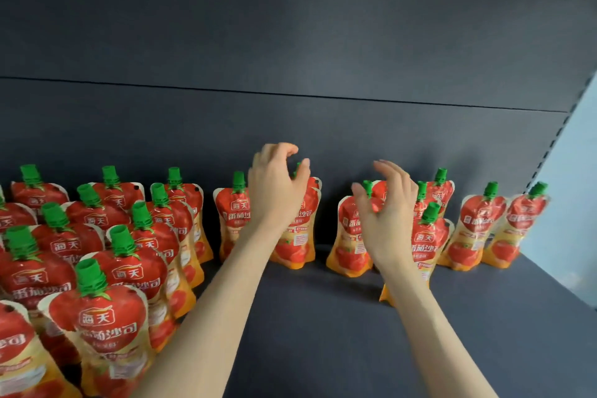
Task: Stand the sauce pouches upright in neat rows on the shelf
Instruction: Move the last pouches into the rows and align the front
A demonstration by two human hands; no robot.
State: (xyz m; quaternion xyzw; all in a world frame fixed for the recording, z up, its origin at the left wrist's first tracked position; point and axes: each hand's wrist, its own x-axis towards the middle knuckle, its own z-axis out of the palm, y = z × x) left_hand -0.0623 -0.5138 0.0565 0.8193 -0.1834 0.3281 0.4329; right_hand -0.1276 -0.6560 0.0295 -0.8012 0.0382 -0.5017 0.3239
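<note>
Red and orange sauce pouches with green caps stand upright on a dark shelf (323, 317). Several fill tight rows at the left (106, 271). My left hand (274, 191) hovers with loosely curved fingers just in front of a back-row pouch (297, 252), holding nothing. Beside that one stands another pouch (231, 223). My right hand (387, 203) is also relaxed and empty, raised in front of a pouch (347, 242) at the back. A nearer pouch (426, 245) stands just right of that wrist. Further pouches (478, 229) line the back right.
The dark back panel (290, 42) rises behind the rows. A pale blue side wall (568, 191) bounds the shelf at the right. Bare shelf surface lies between and in front of my forearms.
</note>
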